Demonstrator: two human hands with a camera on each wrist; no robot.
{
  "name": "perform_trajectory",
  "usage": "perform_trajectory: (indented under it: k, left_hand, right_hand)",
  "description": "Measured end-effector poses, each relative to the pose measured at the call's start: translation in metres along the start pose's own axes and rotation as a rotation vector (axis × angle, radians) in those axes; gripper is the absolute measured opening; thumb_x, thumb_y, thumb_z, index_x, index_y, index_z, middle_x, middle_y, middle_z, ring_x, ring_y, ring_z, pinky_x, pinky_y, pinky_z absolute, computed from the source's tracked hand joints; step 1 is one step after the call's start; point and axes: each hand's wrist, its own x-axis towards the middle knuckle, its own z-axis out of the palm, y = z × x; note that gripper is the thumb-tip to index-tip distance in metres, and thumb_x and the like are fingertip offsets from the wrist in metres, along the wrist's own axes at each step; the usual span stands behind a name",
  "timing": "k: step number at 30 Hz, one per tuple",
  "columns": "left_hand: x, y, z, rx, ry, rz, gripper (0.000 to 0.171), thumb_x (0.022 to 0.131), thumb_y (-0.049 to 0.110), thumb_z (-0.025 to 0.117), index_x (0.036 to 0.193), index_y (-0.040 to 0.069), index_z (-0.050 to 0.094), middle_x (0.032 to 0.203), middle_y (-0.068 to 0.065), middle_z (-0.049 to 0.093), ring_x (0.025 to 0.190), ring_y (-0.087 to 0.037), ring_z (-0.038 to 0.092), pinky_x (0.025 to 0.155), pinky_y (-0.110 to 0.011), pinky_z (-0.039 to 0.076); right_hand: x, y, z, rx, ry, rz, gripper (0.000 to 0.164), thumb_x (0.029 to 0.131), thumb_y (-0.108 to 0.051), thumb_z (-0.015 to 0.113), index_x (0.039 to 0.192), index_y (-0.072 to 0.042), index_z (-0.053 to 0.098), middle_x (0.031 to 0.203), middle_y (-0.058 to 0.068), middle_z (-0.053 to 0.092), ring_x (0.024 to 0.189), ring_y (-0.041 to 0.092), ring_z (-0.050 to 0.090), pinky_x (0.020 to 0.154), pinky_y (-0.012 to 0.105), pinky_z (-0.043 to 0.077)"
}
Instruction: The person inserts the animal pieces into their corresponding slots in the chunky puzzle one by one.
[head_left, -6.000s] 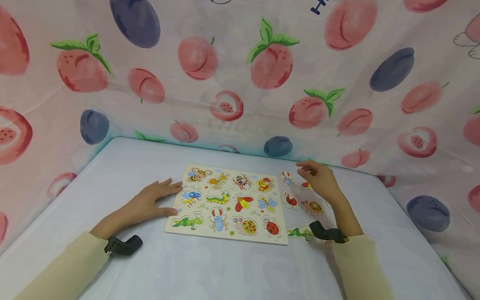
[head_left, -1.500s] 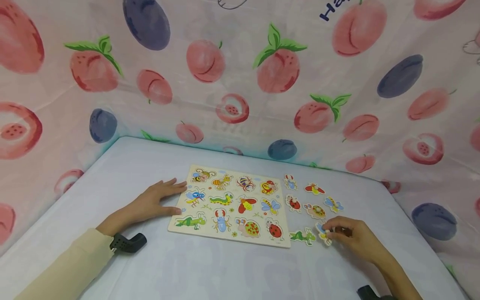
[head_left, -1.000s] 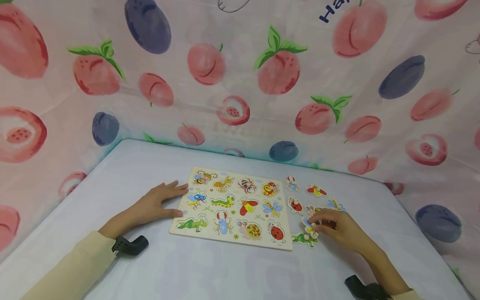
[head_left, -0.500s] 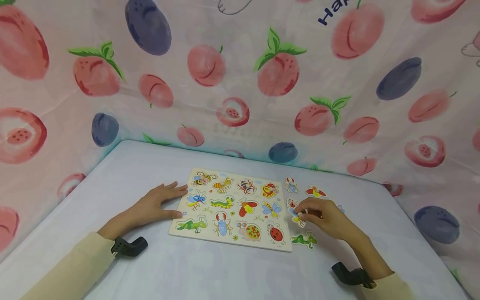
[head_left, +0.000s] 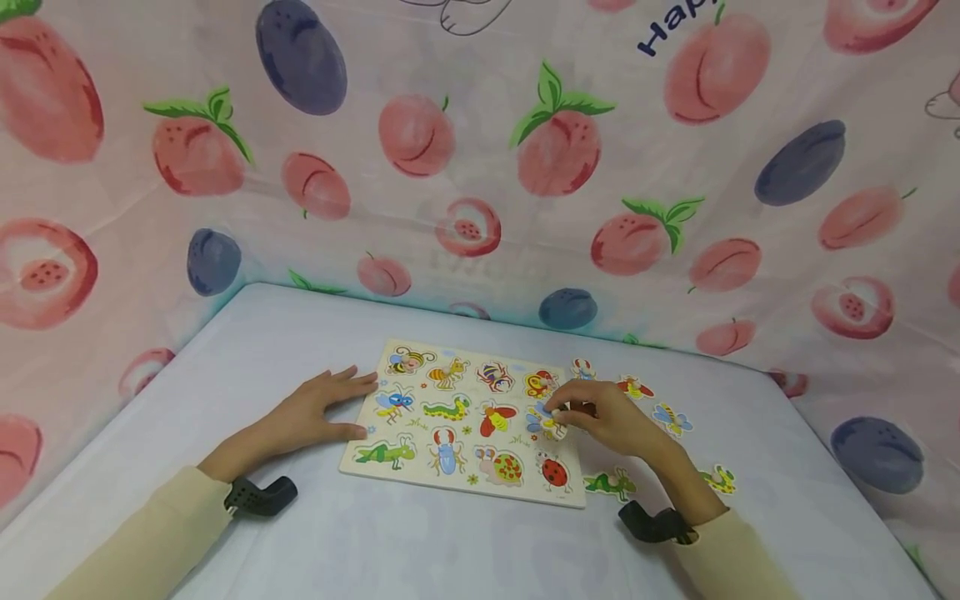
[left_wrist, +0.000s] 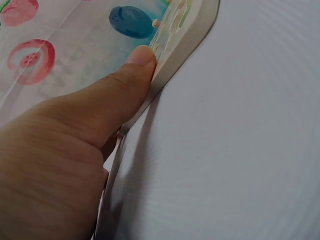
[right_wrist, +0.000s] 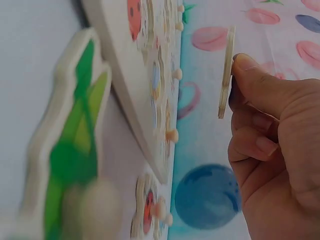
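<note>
A wooden peg puzzle board [head_left: 525, 492] with insect pictures lies on the white table. My left hand [head_left: 300, 417] rests at its left side, fingers spread and straight; in the left wrist view the thumb [left_wrist: 122, 82] lies against the board's edge. Over the board's right part, my right hand [head_left: 615, 421] pinches a blue-and-yellow insect puzzle piece [head_left: 553, 427] by its knob, above the dragonfly picture. The right wrist view shows this piece [right_wrist: 227, 75] edge-on, apart from the board, between thumb and fingers.
Loose pieces lie right of the board: a grasshopper [head_left: 611, 482], a stag beetle [head_left: 582, 367], a red-winged insect [head_left: 635, 387], a dragonfly [head_left: 671, 419] and a caterpillar [head_left: 720, 479]. My right hand hides others in the head view. A fruit-print cloth [head_left: 480, 150] stands behind the table.
My right hand took hold of the insect piece near the grasshopper piece, then carried it left and away from me, over the board. My left hand stays at the board's left edge.
</note>
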Motion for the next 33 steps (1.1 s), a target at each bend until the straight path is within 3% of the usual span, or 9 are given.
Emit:
perform_trajectory:
  k: [7,16,23,33]
  left_hand:
    - [0.000,0.000,0.000,0.008,-0.004,-0.002,0.076,0.080,0.048,0.073,0.140,0.008,0.050,0.147,-0.004,0.042,0.140,-0.036,0.025,0.112,-0.057,0.011]
    - [0.000,0.000,0.000,0.011,-0.002,0.006,0.075,0.080,0.047,0.073,0.140,0.008,0.050,0.147,-0.004,0.042,0.140,-0.036,0.025,0.112,-0.057,0.011]
    - [0.000,0.000,0.000,0.008,-0.006,0.003,0.076,0.080,0.049,0.072,0.140,0.009,0.049,0.147,-0.003,0.042,0.140,-0.035,0.024,0.112,-0.056,0.011]
    - [0.000,0.000,0.000,-0.001,-0.006,-0.006,0.076,0.080,0.050,0.071,0.141,0.010,0.049,0.148,-0.002,0.041,0.140,-0.035,0.024,0.112,-0.056,0.010]
  right_hand:
    - [0.025,-0.006,0.012,0.020,-0.058,-0.060,0.013,0.090,-0.017,0.067,0.103,-0.021,0.070,0.089,-0.006,0.060,0.059,0.010,0.043,0.052,0.022,0.037]
    - [0.051,-0.017,0.030,0.095,-0.085,-0.147,0.018,0.089,-0.001,0.065,0.105,-0.010,0.070,0.092,0.006,0.064,0.055,0.013,0.037,0.049,0.024,0.032]
    - [0.064,-0.025,0.037,0.110,-0.121,-0.138,0.014,0.092,-0.009,0.063,0.104,-0.013,0.070,0.086,-0.003,0.062,0.052,0.009,0.040,0.048,0.021,0.034]
    - [0.087,-0.034,0.051,0.080,-0.152,-0.157,0.014,0.092,-0.009,0.064,0.104,-0.013,0.072,0.088,-0.005,0.061,0.054,0.009,0.040,0.049,0.021,0.035]
